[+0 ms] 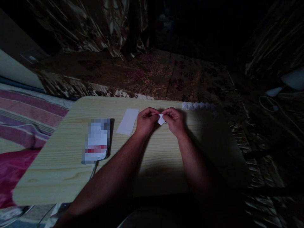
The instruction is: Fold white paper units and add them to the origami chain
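Between my two hands, above the far half of the table, is a small folded piece of white paper (161, 120), its pointed lower end showing. My left hand (146, 122) pinches its left side with thumb and forefinger. From the other side my right hand (174, 120) pinches it the same way. The paper's upper edge is partly hidden by my fingertips. Left of my left hand lies a flat stack or sheet of white paper (127, 122). Beyond my right hand, several small folded paper pieces (196, 105) stand in a row near the far edge.
The light wood table (59, 164) has rounded corners. On its left lies a blurred-out device or packet (97, 139) with a cable (93, 171) running toward me. A patterned cloth-covered surface (152, 76) stands behind the table. Striped bedding (26, 117) is at the left; a white lamp (293, 79) is at the right.
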Demonstrator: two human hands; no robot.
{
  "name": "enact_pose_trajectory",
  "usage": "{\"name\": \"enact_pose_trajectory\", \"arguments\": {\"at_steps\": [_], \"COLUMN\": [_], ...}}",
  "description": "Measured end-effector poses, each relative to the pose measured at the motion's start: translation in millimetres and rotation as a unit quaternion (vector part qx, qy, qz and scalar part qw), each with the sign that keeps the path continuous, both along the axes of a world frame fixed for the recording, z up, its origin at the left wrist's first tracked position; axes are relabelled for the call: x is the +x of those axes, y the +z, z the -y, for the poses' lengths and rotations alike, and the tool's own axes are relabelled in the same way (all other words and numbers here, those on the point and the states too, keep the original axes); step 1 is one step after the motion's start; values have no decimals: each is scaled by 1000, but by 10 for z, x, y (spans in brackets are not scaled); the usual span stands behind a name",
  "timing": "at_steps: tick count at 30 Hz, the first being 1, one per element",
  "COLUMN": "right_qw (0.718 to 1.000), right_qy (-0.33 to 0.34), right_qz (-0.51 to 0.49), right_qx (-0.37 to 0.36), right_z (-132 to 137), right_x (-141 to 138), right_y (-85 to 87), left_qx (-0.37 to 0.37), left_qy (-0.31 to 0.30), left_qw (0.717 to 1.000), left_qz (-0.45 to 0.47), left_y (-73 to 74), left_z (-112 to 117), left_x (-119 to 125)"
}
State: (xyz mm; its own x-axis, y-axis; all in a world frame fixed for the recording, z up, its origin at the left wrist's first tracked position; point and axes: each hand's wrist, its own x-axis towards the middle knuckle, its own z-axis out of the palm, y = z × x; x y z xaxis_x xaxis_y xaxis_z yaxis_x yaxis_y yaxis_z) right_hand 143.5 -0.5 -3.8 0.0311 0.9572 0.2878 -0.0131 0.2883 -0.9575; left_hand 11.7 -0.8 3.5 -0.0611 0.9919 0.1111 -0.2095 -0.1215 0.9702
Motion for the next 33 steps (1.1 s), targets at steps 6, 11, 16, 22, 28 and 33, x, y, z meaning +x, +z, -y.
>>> {"name": "enact_pose_trajectory", "arguments": {"at_steps": [6,11,16,22,28,33], "right_qw": [1000,999,1000,1000,997,993], "right_qy": [13,20,14,19,27,33], "right_qz": [-1,-18,-8,-10,-58,-84], "right_qx": [-7,-18,-21,-11,-38,-72], "right_z": [-1,-2,-7,-3,-6,-25], "right_x": [11,10,20,21,12,13], "right_y": [5,8,5,36,46,3], "left_qx": [-13,-30,-33,-29,-35,-28], "left_qy": [-10,-37,-52,-50,-21,-9], "left_qw": [999,998,997,997,998,998], "left_qz": [30,46,46,41,43,49], "left_y": [-1,-34,-29,-31,-16,5], "left_z": [-2,-10,-2,5,-9,-9], "left_x": [12,0,7,23,16,15]}}
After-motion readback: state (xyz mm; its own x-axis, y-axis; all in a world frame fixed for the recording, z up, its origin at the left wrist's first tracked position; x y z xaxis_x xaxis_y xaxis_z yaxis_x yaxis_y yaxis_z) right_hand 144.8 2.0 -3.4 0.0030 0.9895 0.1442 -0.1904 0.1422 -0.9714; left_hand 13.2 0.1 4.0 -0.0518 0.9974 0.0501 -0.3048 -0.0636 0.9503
